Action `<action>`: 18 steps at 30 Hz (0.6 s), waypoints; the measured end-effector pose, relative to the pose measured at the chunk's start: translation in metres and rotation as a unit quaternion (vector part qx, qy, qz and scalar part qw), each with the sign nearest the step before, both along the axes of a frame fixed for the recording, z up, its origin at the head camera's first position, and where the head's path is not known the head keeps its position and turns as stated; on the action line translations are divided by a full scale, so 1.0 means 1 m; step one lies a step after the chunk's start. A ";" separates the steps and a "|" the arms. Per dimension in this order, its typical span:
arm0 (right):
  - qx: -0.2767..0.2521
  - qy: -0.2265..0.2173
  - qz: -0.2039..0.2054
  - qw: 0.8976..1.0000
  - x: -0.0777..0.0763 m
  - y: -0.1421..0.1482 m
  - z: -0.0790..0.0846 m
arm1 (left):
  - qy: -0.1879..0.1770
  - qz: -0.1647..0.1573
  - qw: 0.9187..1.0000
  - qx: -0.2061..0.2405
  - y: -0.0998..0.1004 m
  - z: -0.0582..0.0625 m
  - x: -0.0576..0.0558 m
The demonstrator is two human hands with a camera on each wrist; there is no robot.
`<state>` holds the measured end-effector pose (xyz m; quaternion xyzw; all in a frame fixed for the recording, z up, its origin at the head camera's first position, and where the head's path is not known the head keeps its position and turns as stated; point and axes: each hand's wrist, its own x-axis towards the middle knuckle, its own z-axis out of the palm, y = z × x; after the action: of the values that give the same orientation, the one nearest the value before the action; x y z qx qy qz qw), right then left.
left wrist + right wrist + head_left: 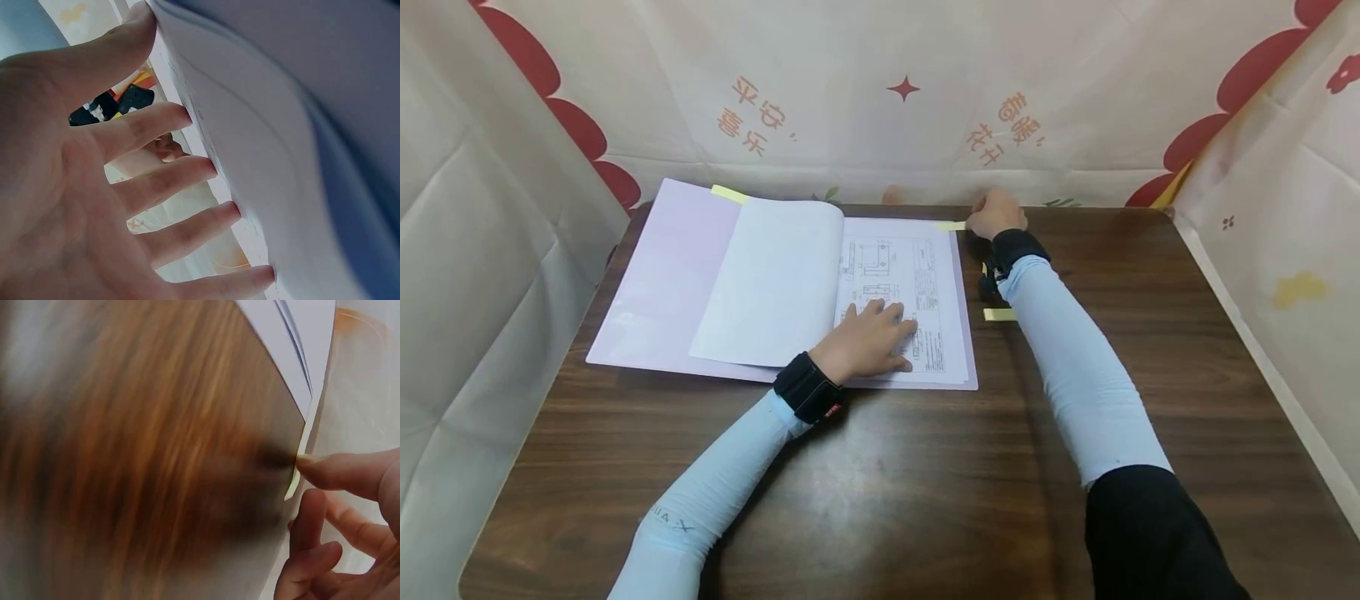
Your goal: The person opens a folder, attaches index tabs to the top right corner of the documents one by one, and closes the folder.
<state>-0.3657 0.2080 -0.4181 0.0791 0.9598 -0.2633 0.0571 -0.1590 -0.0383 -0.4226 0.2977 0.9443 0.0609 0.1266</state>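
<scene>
A lilac folder (651, 283) lies open with bound sheets inside. The turned white page (767, 283) curves over its left half, while a page with technical line drawings (928, 275) faces up on the right. Spread fingers of my left hand (868, 340) press on the drawing page near its lower middle; in the left wrist view (206, 169) the fingertips meet the paper. At the page's top right corner, my right hand (996, 215) pinches the end of a yellow sticky strip (951, 226) with thumb and finger. The right wrist view shows the strip (294, 486) projecting past the paper's corner.
Another yellow strip (998, 315) lies on the dark wooden table (887, 492), beside the right forearm. A yellow strip (728, 194) also sticks out above the turned page. Printed cream cloth (865, 100) hangs behind the table and at both sides.
</scene>
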 end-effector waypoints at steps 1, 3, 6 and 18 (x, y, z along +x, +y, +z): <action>0.000 0.005 0.000 1.000 0.002 0.003 0.001 | 0.000 0.000 1.000 0.001 0.000 0.000 0.000; -0.006 0.013 0.015 1.000 0.010 0.008 0.003 | -0.001 -0.001 1.000 0.001 0.001 0.000 0.000; -0.001 0.024 0.070 0.997 0.027 0.013 0.008 | 0.000 0.000 1.000 0.000 0.000 0.000 0.000; 0.087 0.035 0.349 0.932 0.171 0.004 0.009 | -0.005 0.000 1.000 0.029 -0.003 0.001 -0.001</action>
<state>-0.1952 0.2123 -0.4088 -0.2655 0.9474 -0.1449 0.1046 -0.1601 -0.0414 -0.4216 0.3013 0.9413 0.0894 0.1230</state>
